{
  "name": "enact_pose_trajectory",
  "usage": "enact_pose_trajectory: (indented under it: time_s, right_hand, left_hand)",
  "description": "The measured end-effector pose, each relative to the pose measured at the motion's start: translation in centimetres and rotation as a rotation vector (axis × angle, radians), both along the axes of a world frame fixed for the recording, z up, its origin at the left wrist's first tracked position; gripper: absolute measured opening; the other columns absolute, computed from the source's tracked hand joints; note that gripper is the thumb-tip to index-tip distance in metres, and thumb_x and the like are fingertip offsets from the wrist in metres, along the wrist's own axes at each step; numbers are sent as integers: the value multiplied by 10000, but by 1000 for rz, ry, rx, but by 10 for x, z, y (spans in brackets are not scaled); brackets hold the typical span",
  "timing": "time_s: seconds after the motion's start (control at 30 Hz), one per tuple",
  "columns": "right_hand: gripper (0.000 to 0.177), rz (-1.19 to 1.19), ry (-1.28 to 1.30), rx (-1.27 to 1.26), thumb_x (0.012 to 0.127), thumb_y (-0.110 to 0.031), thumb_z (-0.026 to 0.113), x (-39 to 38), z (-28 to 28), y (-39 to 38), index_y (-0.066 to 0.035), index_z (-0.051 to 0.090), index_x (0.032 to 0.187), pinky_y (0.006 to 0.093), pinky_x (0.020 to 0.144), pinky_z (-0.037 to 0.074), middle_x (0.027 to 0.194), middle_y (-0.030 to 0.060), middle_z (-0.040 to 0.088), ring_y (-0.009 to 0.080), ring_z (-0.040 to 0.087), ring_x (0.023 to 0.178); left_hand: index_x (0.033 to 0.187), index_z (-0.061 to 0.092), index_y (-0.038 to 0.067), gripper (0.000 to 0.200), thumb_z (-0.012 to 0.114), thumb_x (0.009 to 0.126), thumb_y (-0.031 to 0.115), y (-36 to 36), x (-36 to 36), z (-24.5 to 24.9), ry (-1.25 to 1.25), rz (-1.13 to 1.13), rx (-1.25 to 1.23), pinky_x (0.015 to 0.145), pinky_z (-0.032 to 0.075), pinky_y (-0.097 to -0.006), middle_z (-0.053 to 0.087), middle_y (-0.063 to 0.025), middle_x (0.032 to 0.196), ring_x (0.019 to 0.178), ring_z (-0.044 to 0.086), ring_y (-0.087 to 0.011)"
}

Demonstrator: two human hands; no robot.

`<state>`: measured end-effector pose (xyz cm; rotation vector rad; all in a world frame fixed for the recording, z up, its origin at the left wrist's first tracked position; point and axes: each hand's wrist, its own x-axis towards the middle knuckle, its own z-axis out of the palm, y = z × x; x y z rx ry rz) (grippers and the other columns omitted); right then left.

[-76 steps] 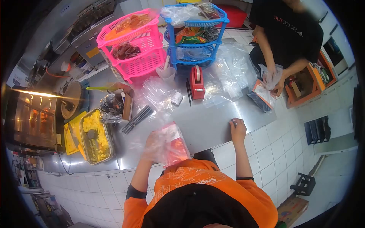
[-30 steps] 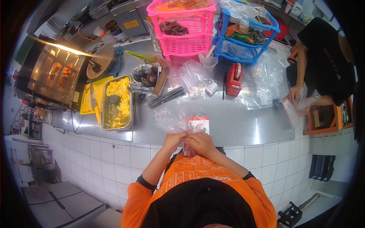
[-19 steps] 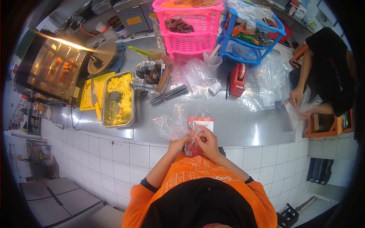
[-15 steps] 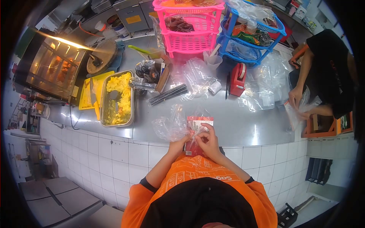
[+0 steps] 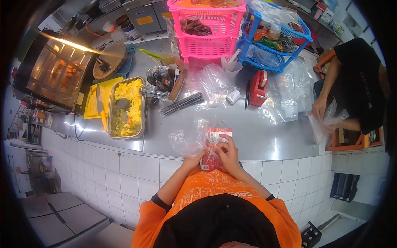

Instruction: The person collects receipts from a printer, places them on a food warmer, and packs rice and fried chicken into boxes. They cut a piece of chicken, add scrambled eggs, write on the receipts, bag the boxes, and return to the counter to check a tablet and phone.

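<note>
At the front edge of the metal counter, my left hand [image 5: 197,158] pinches a clear plastic bag [image 5: 182,142], part of which spreads loosely over the counter to the left. My right hand [image 5: 228,153] is closed on the gathered plastic close beside it, thumb and forefinger together and the other fingers bent above. Between and beneath both hands is a red packet [image 5: 210,163] with a white printed label [image 5: 219,134]. The clear film overlaps the packet, and the fingers hide its middle.
Left stand a metal tray of yellow food [image 5: 133,111], a knife [image 5: 101,108] on a yellow board and a lit display case [image 5: 62,70]. Ahead are black straws [image 5: 182,103], a red tape dispenser [image 5: 259,89], pink [image 5: 206,46] and blue baskets [image 5: 264,62]. A person [image 5: 355,82] handles a bag at right.
My hands have drawn closer together, and the clear plastic is more tightly gathered between them over the red packet. The bag's loose part has shifted slightly right.
</note>
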<state>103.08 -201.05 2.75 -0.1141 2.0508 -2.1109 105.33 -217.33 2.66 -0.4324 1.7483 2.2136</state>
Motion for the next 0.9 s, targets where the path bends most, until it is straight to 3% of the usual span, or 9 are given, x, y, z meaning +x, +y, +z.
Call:
enact_pose_trajectory:
  time_s: [0.2, 0.43, 0.57, 0.6, 0.67, 0.73, 0.77, 0.8, 0.9]
  right_hand:
    - [80, 289, -225, 131, 869, -15, 596, -29, 17, 23, 33, 613, 930, 218, 642, 490, 795, 70, 671, 99, 620, 738]
    - [87, 272, -38, 114, 880, -57, 599, -22, 11, 20, 18, 597, 924, 246, 712, 484, 899, 49, 626, 107, 597, 831]
    - [95, 137, -272, -480, 917, -85, 551, 1, -5, 6, -18, 533, 983, 271, 773, 458, 881, 29, 574, 114, 548, 891]
    - [110, 130, -262, -676, 926, -105, 542, 4, -6, 6, -28, 521, 1002, 266, 797, 440, 873, 28, 574, 120, 538, 888]
    - [67, 187, -256, -539, 929, -91, 526, 6, -2, 15, -36, 519, 966, 263, 766, 435, 852, 21, 560, 114, 526, 844]
    - [36, 243, -244, -404, 933, -78, 511, 7, 7, 17, -43, 517, 930, 260, 735, 430, 831, 15, 546, 109, 515, 800]
    - [35, 352, -79, -156, 935, -79, 500, 8, 14, 16, -56, 521, 918, 246, 704, 423, 821, 11, 547, 95, 505, 768]
    - [48, 450, 87, 97, 938, -79, 490, 9, 22, 16, -68, 526, 907, 231, 672, 415, 811, 8, 548, 80, 495, 736]
    - [59, 433, -171, 27, 923, -101, 510, -24, 19, 32, -50, 540, 916, 239, 672, 426, 780, 24, 554, 82, 526, 731]
  left_hand:
    - [980, 643, 41, 180, 657, 841, 155, 0, -2, -5, 340, -113, -343, 775, 468, -300, 644, -79, 946, 870, 601, -183]
    - [986, 657, 87, 263, 581, 863, 307, 5, -13, -11, 461, -355, -777, 742, 484, -387, 640, -144, 926, 858, 609, -295]
    - [999, 649, 59, 247, 646, 834, 243, 6, -27, -18, 193, -544, -949, 715, 498, -362, 658, -121, 873, 809, 627, -252]
    - [999, 649, 59, 247, 646, 834, 243, 0, -27, -18, 194, -542, -944, 715, 498, -362, 658, -121, 873, 809, 627, -252]
    - [977, 646, 34, 242, 731, 779, 145, -18, -26, -15, 211, -351, -307, 723, 500, -310, 661, -81, 888, 817, 627, -178]
    - [973, 646, 30, 260, 757, 754, 113, -17, -17, -22, 138, -87, -208, 730, 497, -294, 656, -59, 905, 836, 619, -156]
    - [968, 645, 26, 283, 783, 728, 81, -15, -12, -23, 63, 171, -106, 737, 495, -279, 651, -37, 921, 855, 612, -133]
    - [968, 645, 26, 283, 783, 728, 81, -12, -7, -23, 70, 164, -106, 737, 495, -279, 651, -37, 921, 855, 612, -133]
    - [990, 631, 21, 288, 771, 755, 113, -13, -5, -15, -12, 338, 71, 755, 499, -295, 640, -51, 939, 870, 613, -160]
